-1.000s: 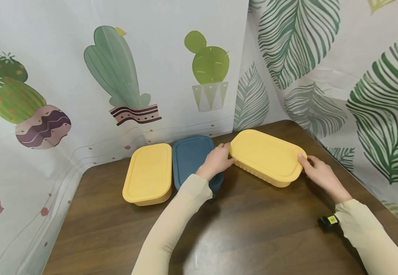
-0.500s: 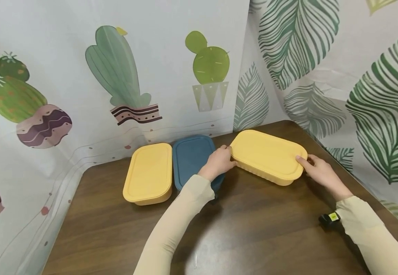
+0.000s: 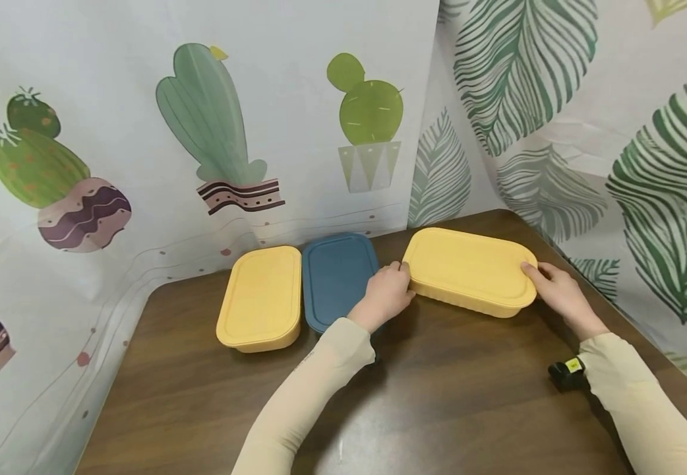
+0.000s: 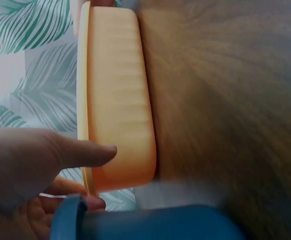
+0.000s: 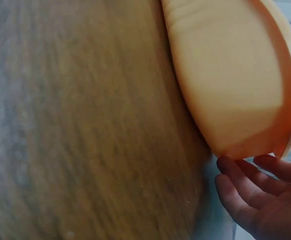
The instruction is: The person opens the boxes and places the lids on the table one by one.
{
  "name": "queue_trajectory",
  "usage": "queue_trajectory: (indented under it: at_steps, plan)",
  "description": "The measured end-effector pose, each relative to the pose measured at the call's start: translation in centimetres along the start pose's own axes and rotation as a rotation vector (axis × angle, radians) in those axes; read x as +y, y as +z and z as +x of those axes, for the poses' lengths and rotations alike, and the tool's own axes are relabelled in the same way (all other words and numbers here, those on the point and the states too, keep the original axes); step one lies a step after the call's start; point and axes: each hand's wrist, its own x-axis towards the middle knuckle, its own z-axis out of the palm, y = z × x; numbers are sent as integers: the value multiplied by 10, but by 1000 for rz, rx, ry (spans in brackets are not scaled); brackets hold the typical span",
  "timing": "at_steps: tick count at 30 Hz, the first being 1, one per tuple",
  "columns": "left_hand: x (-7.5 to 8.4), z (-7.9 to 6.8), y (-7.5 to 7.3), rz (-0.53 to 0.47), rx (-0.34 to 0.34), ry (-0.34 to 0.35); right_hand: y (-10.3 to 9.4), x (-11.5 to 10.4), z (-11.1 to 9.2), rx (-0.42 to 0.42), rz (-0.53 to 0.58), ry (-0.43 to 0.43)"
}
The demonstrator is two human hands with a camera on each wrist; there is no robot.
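A yellow lidded food container (image 3: pixel 468 267) stands at the back right of the table, between my two hands. My left hand (image 3: pixel 386 295) holds its left end. In the left wrist view the left thumb lies along the ribbed side, with the other fingers around the end by the lid rim. My right hand (image 3: pixel 563 297) grips the right end, thumb on the lid's edge. The right wrist view shows the right fingers (image 5: pixel 243 192) touching the end wall. A blue lidded container (image 3: pixel 337 280) lies under and beside my left wrist, partly hidden by it.
A second yellow lidded container (image 3: pixel 260 297) stands at the left, right beside the blue one. Behind the brown wooden table (image 3: pixel 438 409) hang printed cloths (image 3: pixel 296 119) with cacti and leaves. A black strap device (image 3: pixel 566 375) sits at my right wrist.
The yellow container between my hands has turned slightly, its right end swinging back, so it lies nearer parallel to the back edge. Both hands kept hold. The head view shifted a little.
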Motion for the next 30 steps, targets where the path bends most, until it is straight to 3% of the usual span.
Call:
queue_trajectory:
  at_steps: [5,15,30]
  plan:
    - [0,3,2,-12,33,-24,-1,-1,-5,-36,13,18]
    - [-14,12,4,-57,-17,-48,8,-7,-22,-72,90,-6]
    - [15,2,2,32,32,-103,-5,-2,-1,-41,102,-3]
